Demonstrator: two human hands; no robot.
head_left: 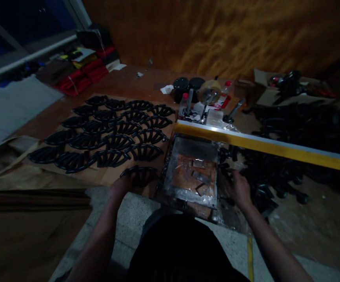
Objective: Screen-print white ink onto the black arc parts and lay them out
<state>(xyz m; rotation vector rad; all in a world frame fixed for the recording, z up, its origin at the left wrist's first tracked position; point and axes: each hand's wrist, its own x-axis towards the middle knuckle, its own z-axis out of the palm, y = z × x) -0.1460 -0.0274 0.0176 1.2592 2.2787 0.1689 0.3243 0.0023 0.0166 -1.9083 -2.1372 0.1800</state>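
Note:
My left hand is at the near edge of the bench, closed on the left end of a black curved ribbed part. Rows of similar black parts lie on cardboard beyond it. In the middle sits a metal tray with a brown, wet-looking surface and a few small flat pieces. My right hand is to the right of the tray, beside small black pieces; its fingers are dark and blurred, so what they touch cannot be made out.
A yellow and silver bar crosses above the right side. Behind the tray stand bottles, black jars and a tape roll. Black parts pile up at right, near a cardboard box. Red cloth lies back left.

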